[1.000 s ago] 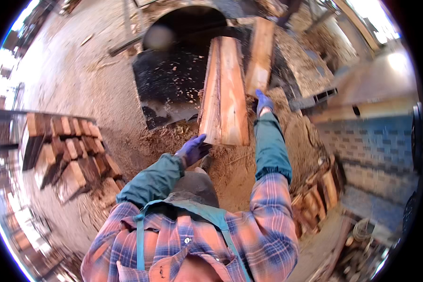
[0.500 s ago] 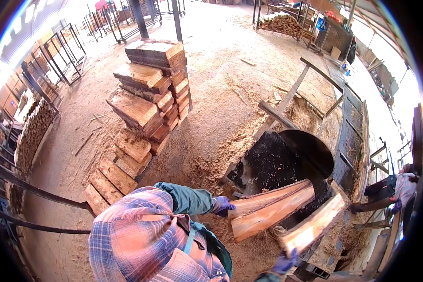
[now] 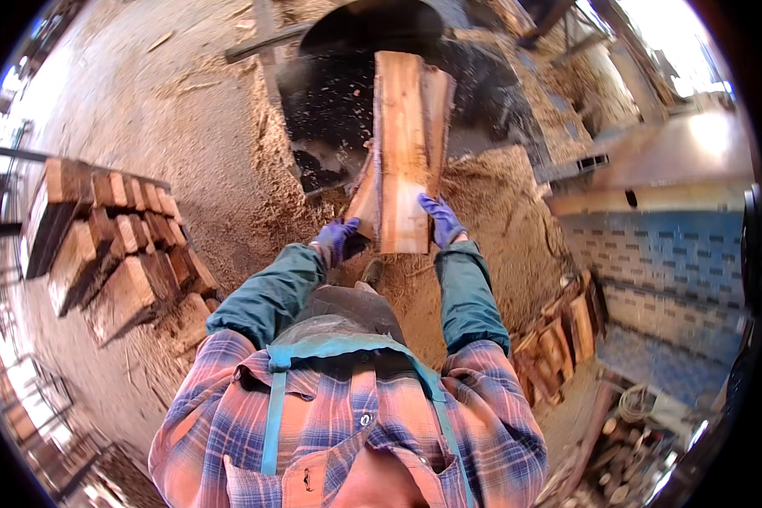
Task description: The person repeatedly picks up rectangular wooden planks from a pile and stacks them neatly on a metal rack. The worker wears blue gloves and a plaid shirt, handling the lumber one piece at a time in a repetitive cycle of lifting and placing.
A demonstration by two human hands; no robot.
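Observation:
Several rough-edged wooden boards lie stacked in front of me, pointing away over the black work surface [image 3: 330,102]. A long pale top board [image 3: 402,152] covers most of the others. A lower board [image 3: 436,127] shows along its right side, and a slanted board [image 3: 364,206] sticks out at the near left. My left hand [image 3: 339,240], in a purple glove, is closed on the near end of the slanted board. My right hand [image 3: 441,218], gloved too, grips the top board's right edge near its close end; its fingertips rest on the upper face.
A large dark round disc [image 3: 372,25], like a saw blade, stands beyond the boards. Stacked thick timbers [image 3: 131,254] stand at left. Wood pieces [image 3: 559,347] lean at right beside a blue patterned metal panel [image 3: 652,254]. Sawdust covers the floor [image 3: 203,152].
My view has swung right and down. My right hand has brought the separate board from the right onto the others, now stacked in front of me between both hands.

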